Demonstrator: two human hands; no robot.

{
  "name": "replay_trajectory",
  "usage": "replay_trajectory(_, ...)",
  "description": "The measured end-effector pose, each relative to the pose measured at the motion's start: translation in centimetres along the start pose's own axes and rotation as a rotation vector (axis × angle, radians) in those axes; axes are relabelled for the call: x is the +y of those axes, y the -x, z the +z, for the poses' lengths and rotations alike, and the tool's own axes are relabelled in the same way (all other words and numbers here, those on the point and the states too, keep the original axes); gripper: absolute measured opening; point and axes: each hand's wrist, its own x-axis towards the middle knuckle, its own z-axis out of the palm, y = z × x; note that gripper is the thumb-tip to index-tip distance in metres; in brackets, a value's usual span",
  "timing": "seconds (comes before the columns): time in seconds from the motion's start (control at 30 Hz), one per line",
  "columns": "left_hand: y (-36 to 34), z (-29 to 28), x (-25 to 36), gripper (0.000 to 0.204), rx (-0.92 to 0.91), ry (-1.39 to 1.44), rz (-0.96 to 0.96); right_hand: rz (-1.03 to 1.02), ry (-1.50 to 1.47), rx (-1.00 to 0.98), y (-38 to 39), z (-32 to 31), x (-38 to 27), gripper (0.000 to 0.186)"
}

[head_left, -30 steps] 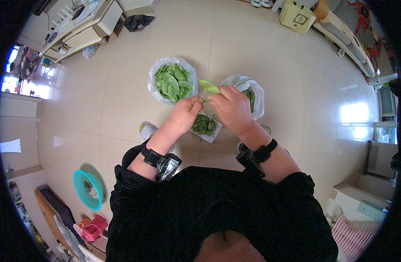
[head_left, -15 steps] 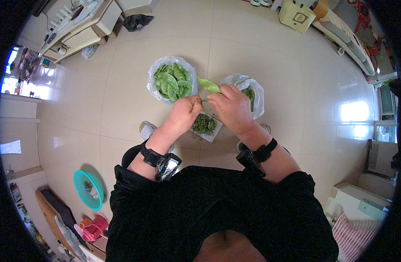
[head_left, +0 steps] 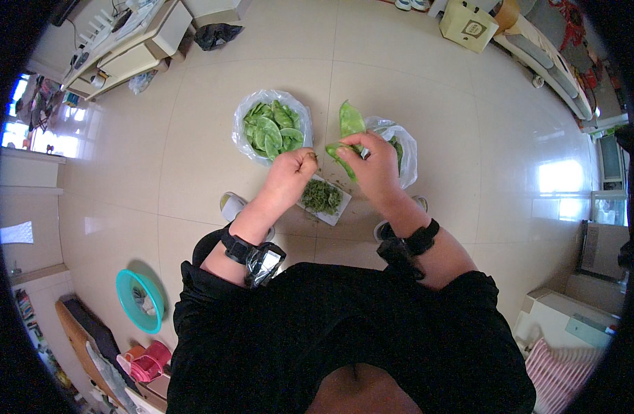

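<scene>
Here, over glossy beige tiles, the right hand pinches green pods between two plastic bags, the left hand is pressed closed, and off left sit a turquoise basin and pink pail.

Beige floor beneath pod-filled bag, second bag, white square, turquoise basin

my left hand curls loosely, my right hand pinches just apart from it, both forearms slanting inward.
</scene>
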Motion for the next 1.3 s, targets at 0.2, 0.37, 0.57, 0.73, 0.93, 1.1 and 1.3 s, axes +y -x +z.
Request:
replay_trajectory(0.2,0.1,-0.1,0.4,0.024,-0.006,-0.080,-0.017,0.290,-0.218,-0.017,-0.5,0.0,1.5,0.018)
replay_trajectory(0.37,0.2,-0.2,0.7,0.021,-0.074,-0.214,-0.093,0.490,-0.484,0.094,-0.9,-0.6,2.1,0.020)
replay_trajectory(0.57,0.0,-0.2,0.3,0.028,-0.165,-0.488,-0.142,0.530,-0.644,0.199,-1.0,-0.9,2.4,0.018)
replay_trajectory(0.73,0.3,-0.1,-1.0,0.034,-0.299,-0.709,-0.154,0.537,-0.763,0.340,-1.7,-1.6,3.0,0.020)
replay_trajectory(0.93,0.3,0.1,-1.7,0.035,-0.328,-0.784,-0.144,0.536,-0.738,0.315,-1.7,-1.8,3.3,0.016)
replay_trajectory(1.1,0.1,0.5,-1.3,0.034,-0.320,-0.736,-0.126,0.493,-0.827,0.197,-1.3,-1.7,3.3,0.014)
replay_trajectory(1.3,0.0,0.5,-0.6,0.023,-0.251,-0.588,-0.108,0.521,-0.937,0.130,-1.1,-1.3,3.3,0.013)
